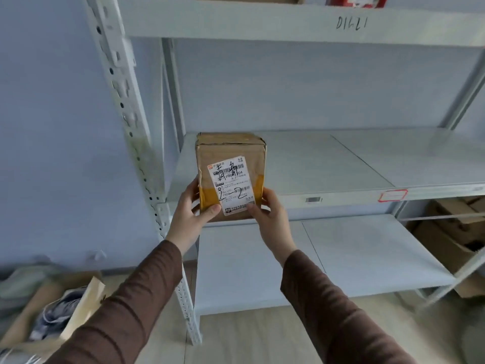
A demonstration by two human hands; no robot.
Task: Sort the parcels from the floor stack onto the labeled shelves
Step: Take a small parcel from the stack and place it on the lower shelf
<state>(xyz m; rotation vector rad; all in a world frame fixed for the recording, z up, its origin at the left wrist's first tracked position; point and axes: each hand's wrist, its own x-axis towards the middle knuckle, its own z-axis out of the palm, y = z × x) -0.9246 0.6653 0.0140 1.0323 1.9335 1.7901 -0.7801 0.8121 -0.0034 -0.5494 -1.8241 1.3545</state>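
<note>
Head view: both hands' fingers pinch the parcel (231, 177) low, overhanging the middle shelf (341, 164) edge; released early, it could tip off.

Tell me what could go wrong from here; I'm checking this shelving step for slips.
1. Both hands, left hand and right hand, hold only the bottom of the parcel; with so low a grip, it could tip.
2. The parcel seems to overhang the middle shelf at its front edge; released now, it might fall.
3. The handwritten "2-2" may not match this shelf; its red-bordered tag is unreadable.
</note>
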